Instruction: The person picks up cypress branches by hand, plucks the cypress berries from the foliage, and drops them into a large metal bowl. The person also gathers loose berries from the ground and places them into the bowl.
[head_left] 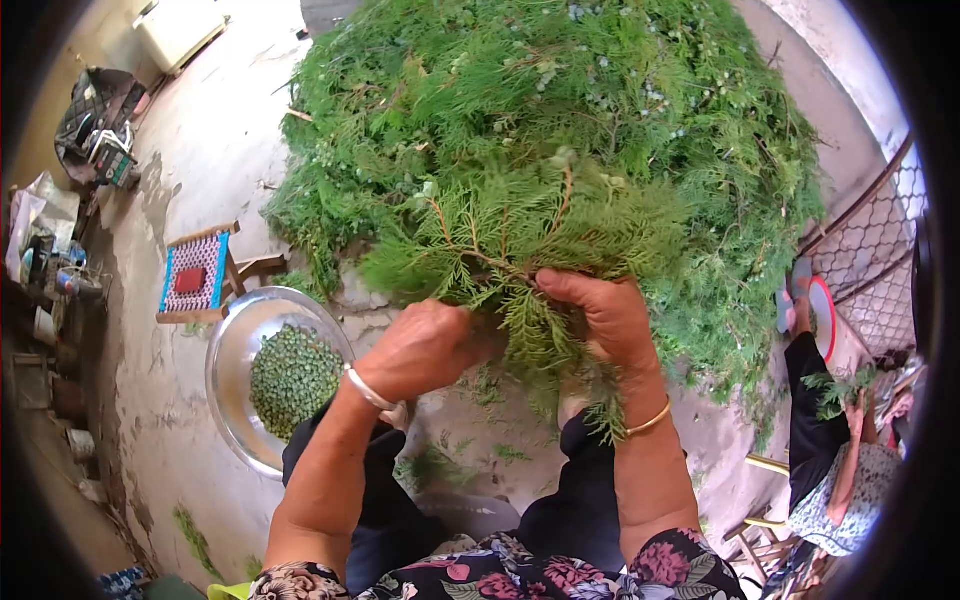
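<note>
A leafy evergreen sprig [490, 235] with flat, scaly foliage is held up in front of me. Its brown stem is pinched between the thumb and fingers of my right hand [605, 310]. My left hand [415, 345], with a pale bangle at the wrist, is closed just below the sprig's left side. Its fingertips face away and are blurred, so what they hold, if anything, is hidden. To the left of that hand stands a wide metal basin [225, 400], partly filled with small green cones or berries [295, 375].
A large heap of cut evergreen branches [560, 90] covers the floor ahead. A small woven stool [195, 275] is beyond the basin. At far right another person [845, 500] sits holding a sprig, near a wire mesh [875, 250]. Assorted household items line the left wall.
</note>
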